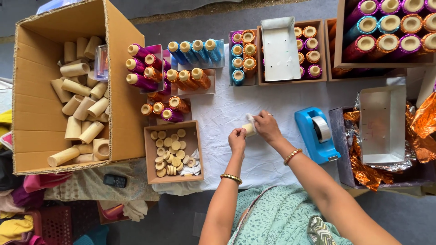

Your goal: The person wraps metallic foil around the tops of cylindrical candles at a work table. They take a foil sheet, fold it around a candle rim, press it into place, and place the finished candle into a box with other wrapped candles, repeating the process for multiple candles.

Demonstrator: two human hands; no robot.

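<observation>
Gripping a small cream tube [248,129] from 9 o'clock, the left hand [236,139] steadies it while a white scrap [250,119] is pinched against it by the right hand [267,126] from 1 o'clock, above the white cloth [218,113]. The tape dispenser [316,134] is kept at 3 o'clock, presumably for easy reach. The tube's far end is hidden by fingers.

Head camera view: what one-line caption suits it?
Two hands, left hand and right hand, hold a small tube over white cloth.

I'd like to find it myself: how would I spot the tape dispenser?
Start at the white cloth spread in the middle. Go to its right edge, just right of the person's right hand. The tape dispenser is the only bright blue plastic thing, holding a roll of clear tape.
</observation>
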